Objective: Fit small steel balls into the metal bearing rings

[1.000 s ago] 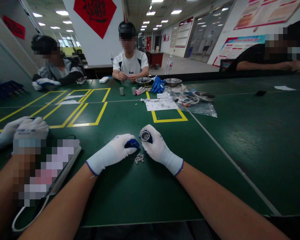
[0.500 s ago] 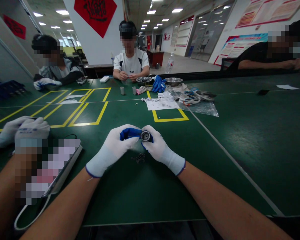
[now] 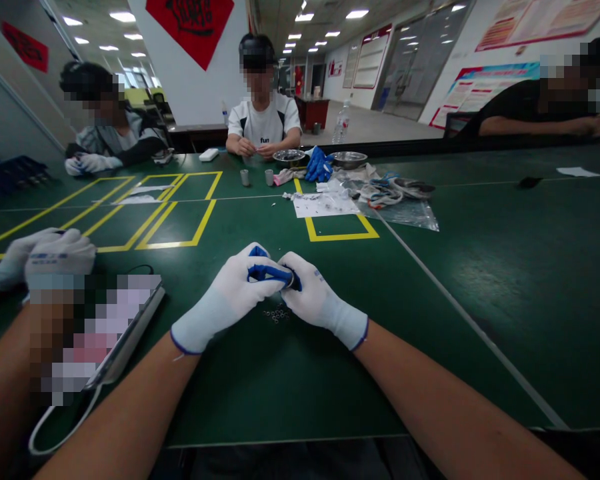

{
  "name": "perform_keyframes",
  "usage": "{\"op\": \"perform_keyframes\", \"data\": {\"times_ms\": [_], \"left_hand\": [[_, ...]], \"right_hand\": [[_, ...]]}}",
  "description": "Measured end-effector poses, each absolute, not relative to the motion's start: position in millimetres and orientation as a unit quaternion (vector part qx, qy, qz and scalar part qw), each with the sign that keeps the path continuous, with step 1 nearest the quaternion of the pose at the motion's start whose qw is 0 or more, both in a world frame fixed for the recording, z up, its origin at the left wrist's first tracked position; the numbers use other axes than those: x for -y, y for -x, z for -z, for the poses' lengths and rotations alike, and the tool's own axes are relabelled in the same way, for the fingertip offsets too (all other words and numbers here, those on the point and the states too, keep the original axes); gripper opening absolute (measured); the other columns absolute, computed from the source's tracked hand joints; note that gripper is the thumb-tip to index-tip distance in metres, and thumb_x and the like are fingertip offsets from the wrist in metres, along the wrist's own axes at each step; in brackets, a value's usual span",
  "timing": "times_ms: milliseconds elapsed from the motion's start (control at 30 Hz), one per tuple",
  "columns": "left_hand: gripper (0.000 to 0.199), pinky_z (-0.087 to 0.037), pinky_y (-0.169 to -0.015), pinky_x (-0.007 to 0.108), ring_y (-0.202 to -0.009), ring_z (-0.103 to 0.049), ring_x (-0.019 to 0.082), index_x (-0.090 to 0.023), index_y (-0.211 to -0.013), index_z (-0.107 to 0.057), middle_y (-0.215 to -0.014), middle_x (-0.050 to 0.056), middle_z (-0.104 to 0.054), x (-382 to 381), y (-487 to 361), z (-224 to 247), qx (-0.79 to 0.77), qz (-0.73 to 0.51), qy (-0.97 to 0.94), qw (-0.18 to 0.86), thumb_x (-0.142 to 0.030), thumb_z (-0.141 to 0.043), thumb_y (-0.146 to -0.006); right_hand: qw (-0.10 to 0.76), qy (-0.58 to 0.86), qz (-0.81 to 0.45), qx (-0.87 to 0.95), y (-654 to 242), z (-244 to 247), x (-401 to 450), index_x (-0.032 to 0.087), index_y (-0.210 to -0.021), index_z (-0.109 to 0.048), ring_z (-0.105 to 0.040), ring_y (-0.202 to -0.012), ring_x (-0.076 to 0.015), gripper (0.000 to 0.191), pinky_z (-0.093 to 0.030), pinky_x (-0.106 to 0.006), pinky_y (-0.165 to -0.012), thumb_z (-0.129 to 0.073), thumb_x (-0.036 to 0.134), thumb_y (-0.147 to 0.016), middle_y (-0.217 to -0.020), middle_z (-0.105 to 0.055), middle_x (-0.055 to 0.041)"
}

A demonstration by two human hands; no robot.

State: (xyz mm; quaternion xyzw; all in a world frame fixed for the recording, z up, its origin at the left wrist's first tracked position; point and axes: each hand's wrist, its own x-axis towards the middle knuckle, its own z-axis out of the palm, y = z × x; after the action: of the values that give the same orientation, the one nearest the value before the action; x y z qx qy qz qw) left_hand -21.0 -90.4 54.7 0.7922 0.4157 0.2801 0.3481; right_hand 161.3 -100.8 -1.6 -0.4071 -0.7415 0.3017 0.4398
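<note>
Both my hands wear white gloves with blue palms and meet above the green table (image 3: pixel 290 380). My right hand (image 3: pixel 307 290) is closed round a small round metal cup, mostly hidden by the fingers; only a bit of its rim (image 3: pixel 291 279) shows. My left hand (image 3: pixel 247 283) has its fingers pressed together at the cup's opening; whatever is between its fingertips is too hidden to make out. Several tiny dark metal rings (image 3: pixel 276 314) lie on the table just below my hands.
A phone-like device (image 3: pixel 125 333) with a white cable lies at the left, beside another person's gloved hands (image 3: pixel 60 260). Farther back are two grey cups (image 3: pixel 245 177), metal bowls (image 3: pixel 349 159), blue gloves (image 3: pixel 319 165), and a paper (image 3: pixel 325 205) with small parts. People sit across the table.
My left hand has moved right, its fingers now over the cup's opening. The cup, its open top visible before, is now mostly covered. The view has shifted slightly.
</note>
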Motion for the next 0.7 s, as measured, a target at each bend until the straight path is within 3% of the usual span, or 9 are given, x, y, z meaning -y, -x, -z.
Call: {"op": "perform_keyframes", "data": {"times_ms": [233,567,700], "left_hand": [[0.015,-0.054,-0.077,0.039,-0.082,-0.067,0.022,-0.022,-0.084,-0.083,-0.086,0.003,-0.072,92.7,13.5,-46.6,-0.426,-0.307,-0.757,0.389,-0.034,-0.075,-0.083],[0.012,-0.056,-0.082,0.041,-0.089,-0.069,0.024,-0.020,-0.086,-0.077,-0.094,0.003,-0.069,100.0,5.9,-50.9,-0.528,-0.273,-0.739,0.317,-0.029,-0.078,-0.079],[0.021,-0.055,-0.084,0.039,-0.093,-0.068,0.023,-0.020,-0.094,-0.071,-0.100,0.002,-0.069,102.2,3.2,-53.4,-0.535,-0.304,-0.720,0.320,-0.028,-0.079,-0.077]], "right_hand": [[0.461,0.414,-0.272,0.737,-159.1,5.0,100.3,0.024,-0.082,-0.047,-0.052,-0.076,-0.0190,0.012,-0.042,-0.033,-0.070,-0.058,0.020,-0.084,-0.082,-0.052,0.0003],[0.454,0.416,-0.261,0.744,-156.6,7.6,99.6,0.023,-0.083,-0.049,-0.053,-0.078,-0.0194,0.017,-0.044,-0.033,-0.071,-0.057,0.009,-0.079,-0.085,-0.054,-0.0004],[0.451,0.412,-0.262,0.747,-157.1,7.5,99.5,0.023,-0.083,-0.049,-0.055,-0.081,-0.0203,0.018,-0.044,-0.034,-0.072,-0.056,0.008,-0.079,-0.087,-0.054,-0.0018]]}}
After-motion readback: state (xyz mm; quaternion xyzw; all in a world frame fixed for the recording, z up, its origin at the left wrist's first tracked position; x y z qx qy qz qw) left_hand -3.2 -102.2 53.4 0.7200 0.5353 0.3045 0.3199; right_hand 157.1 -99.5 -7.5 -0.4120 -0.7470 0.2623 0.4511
